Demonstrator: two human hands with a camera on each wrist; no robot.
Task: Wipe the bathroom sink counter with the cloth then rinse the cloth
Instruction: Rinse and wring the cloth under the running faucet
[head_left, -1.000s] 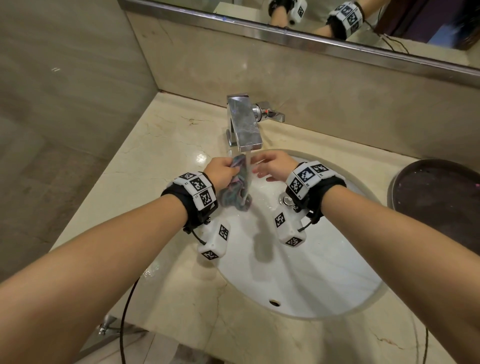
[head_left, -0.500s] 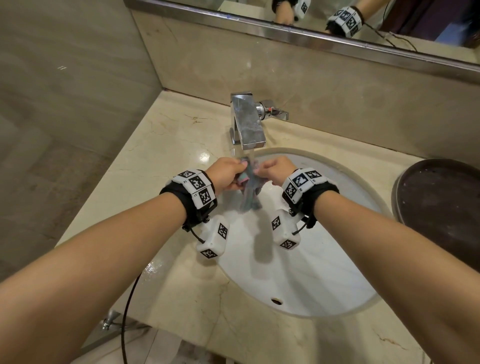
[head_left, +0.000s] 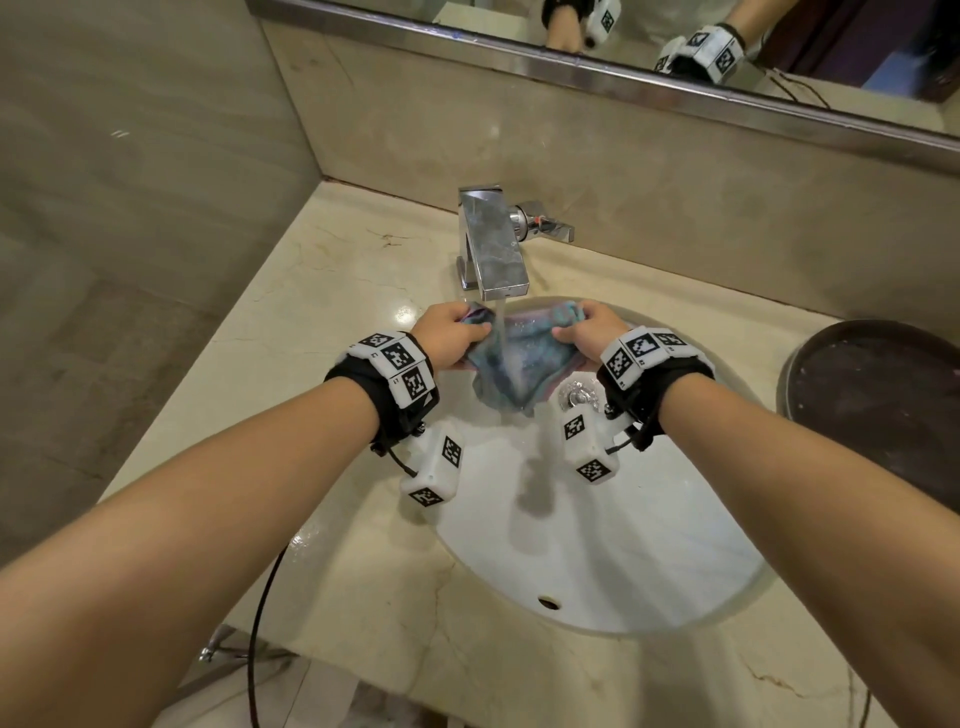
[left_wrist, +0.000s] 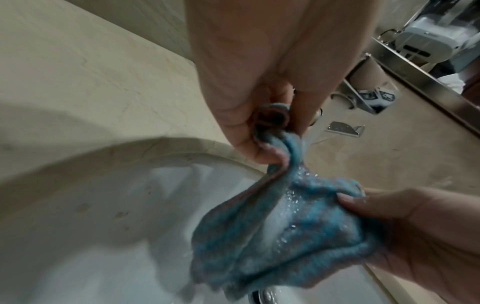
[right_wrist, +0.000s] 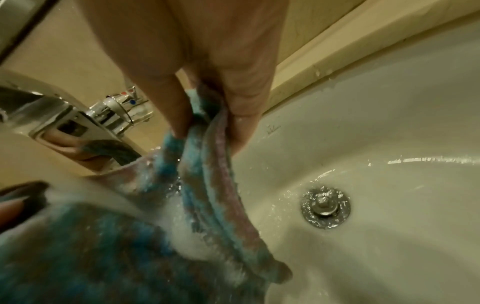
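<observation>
I've got the cloth (head_left: 511, 358) stretched between both hands over the back of the sink (head_left: 597, 545), right under the tap (head_left: 493, 244), and water (head_left: 501, 332) is running straight down onto its middle. My left hand (head_left: 449, 338) pinches one top corner, thumb and fingers curled tight around a bunched fold; the left wrist view shows that fold squeezed between thumb and fingers (left_wrist: 249, 131). My right hand (head_left: 589, 338) grips the other corner the same way, fingers closed on a gathered edge, clear in the right wrist view where the cloth (right_wrist: 207, 174) hangs down from the pinch. The cloth sags in the middle like a hammock, its lower edge dangling free above the basin, not touching the porcelain as far as I can tell. The drain (head_left: 576, 397) sits just right of the hanging edge, wet and glinting, close beside the cloth in the right wrist view (right_wrist: 324, 207). The tap's spout end is just above the cloth's top edge, so little room upward there. The lever (head_left: 545, 226) sticks out right of the tap, behind my right hand. Open basin in front of the cloth, toward me. Counter (head_left: 332, 275) runs wide to the left up to the wall; on the right a dark round tray (head_left: 883, 395) sits near the sink rim.
</observation>
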